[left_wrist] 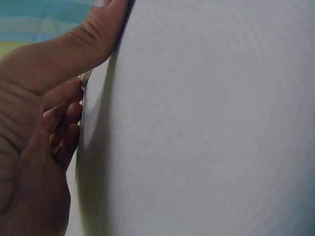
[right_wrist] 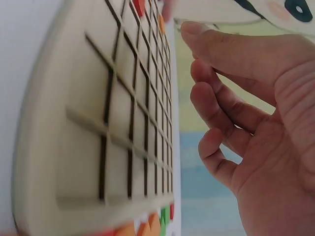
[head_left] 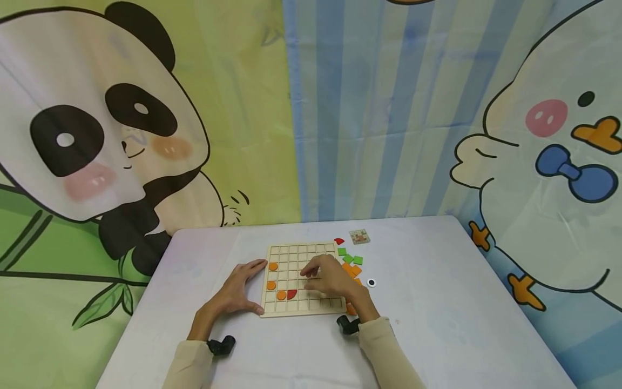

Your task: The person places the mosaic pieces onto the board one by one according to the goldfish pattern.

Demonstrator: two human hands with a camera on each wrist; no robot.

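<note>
A pale wooden grid board [head_left: 296, 259] lies on the table. My left hand [head_left: 235, 289] rests at its left side, thumb by the near corner and straight fingers along the edge. Three orange discs [head_left: 271, 285] sit in cells on the left part of the board, with a red quarter-circle piece [head_left: 292, 294] beside the nearest one. Over the right half of the grid hovers my right hand [head_left: 332, 278], its fingers loosely bent. In the right wrist view the thumb [right_wrist: 231, 49] and fingers show no piece between them; the index fingertip is mostly hidden.
Along the board's right side lie several green squares [head_left: 348, 259] and orange pieces [head_left: 357, 269]. Another red piece [head_left: 339, 241] lies at the far right corner, near a small patterned card [head_left: 359, 236]. A white disc with a dark centre [head_left: 371, 282] lies farther right on the white table [head_left: 452, 302].
</note>
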